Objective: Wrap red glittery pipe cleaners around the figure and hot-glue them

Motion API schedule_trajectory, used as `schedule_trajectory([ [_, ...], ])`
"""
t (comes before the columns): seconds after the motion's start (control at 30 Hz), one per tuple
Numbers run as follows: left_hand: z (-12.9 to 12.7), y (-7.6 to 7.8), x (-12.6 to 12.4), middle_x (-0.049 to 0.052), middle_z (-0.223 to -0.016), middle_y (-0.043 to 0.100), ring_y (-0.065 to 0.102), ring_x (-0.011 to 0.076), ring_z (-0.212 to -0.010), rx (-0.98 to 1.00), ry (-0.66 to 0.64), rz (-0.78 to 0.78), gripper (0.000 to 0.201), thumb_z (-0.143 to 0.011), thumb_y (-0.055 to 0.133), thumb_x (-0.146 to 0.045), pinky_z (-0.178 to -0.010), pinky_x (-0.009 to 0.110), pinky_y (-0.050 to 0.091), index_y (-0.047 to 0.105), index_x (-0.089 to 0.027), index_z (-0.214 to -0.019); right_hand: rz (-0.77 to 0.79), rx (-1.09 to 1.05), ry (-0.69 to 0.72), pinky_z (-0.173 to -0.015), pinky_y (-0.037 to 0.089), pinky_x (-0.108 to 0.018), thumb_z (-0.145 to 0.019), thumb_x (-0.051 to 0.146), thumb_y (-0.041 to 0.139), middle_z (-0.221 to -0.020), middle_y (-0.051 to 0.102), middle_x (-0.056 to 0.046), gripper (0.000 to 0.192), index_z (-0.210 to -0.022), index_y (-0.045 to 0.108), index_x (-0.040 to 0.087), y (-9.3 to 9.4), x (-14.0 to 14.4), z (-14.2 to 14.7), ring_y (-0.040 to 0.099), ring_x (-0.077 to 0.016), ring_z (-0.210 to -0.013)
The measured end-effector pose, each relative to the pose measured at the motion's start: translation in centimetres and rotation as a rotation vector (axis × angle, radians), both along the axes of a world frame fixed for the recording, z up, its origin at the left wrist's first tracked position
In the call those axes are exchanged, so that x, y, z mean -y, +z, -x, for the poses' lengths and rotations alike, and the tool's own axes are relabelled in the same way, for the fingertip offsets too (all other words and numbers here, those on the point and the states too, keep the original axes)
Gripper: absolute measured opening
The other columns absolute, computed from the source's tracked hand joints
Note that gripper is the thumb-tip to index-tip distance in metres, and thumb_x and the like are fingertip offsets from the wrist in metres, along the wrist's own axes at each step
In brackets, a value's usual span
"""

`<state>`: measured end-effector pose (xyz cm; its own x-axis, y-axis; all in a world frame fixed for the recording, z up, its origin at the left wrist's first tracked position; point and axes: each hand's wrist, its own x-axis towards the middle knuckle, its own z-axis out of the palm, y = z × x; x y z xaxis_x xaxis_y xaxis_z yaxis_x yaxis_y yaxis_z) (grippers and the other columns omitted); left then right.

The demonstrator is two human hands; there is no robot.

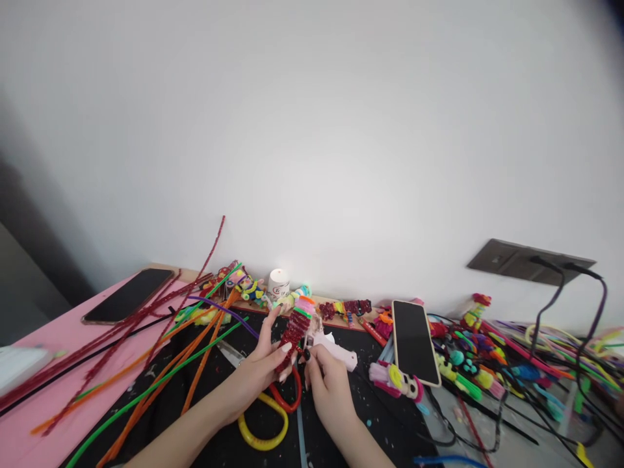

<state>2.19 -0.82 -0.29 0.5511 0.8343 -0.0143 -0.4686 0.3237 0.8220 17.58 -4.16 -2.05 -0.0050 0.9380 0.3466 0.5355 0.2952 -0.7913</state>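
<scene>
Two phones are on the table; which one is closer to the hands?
The upright phone right of the right hand, on the black mat; the other phone lies far left on the pink surface.

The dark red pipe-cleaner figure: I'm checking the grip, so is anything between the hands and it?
Nothing visible. The left hand already holds the dark red pipe-cleaner figure, fingers wrapped on it. The right hand touches its lower end, beside the white glue gun.
</scene>
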Motion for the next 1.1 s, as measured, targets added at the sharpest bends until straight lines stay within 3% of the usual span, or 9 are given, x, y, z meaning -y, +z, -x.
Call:
schedule_trajectory([
  [0.23,0.3,0.3,0.2,0.000,-0.079,0.057,0.049,0.0117,-0.063,-0.049,-0.032,-0.017,0.078,-0.090,0.048,-0.033,-0.066,0.031,0.032,-0.011,-0.040,-0.141,0.000,0.002,-0.015,-0.054,0.033,-0.025,-0.088,0.017,0.036,-0.060,0.047,0.002,0.024,-0.065,0.041,0.021,0.0,-0.1,-0.1,0.045,-0.0154,-0.057],
  [0.63,0.0,-0.7,-0.1,-0.001,-0.078,0.053,0.044,0.0110,-0.061,0.025,-0.020,-0.046,0.069,-0.091,0.041,-0.039,-0.063,0.029,0.030,-0.006,-0.040,-0.141,-0.008,0.024,-0.026,-0.052,0.033,-0.024,-0.087,0.017,0.037,-0.057,0.047,0.002,0.023,-0.064,0.042,0.021,0.2,0.0,0.0,0.046,-0.0148,-0.055],
  [0.93,0.0,-1.2,-0.2,-0.002,-0.073,0.051,0.041,0.0126,-0.059,-0.174,0.081,-0.110,0.069,-0.091,0.039,-0.042,-0.063,0.031,0.031,-0.005,-0.033,-0.143,-0.018,0.035,-0.025,-0.053,0.034,-0.025,-0.087,0.018,0.037,-0.058,0.048,0.002,0.022,-0.067,0.046,0.020,0.1,0.0,0.0,0.047,-0.0157,-0.056],
  [1.1,0.1,-0.5,0.0,-0.004,-0.069,0.048,0.039,0.0134,-0.059,-0.283,0.133,-0.184,0.068,-0.091,0.038,-0.043,-0.064,0.031,0.033,-0.002,-0.029,-0.144,-0.024,0.030,-0.020,-0.052,0.034,-0.025,-0.088,0.018,0.036,-0.057,0.048,0.002,0.023,-0.068,0.046,0.020,0.3,0.2,0.0,0.046,-0.0146,-0.054],
])
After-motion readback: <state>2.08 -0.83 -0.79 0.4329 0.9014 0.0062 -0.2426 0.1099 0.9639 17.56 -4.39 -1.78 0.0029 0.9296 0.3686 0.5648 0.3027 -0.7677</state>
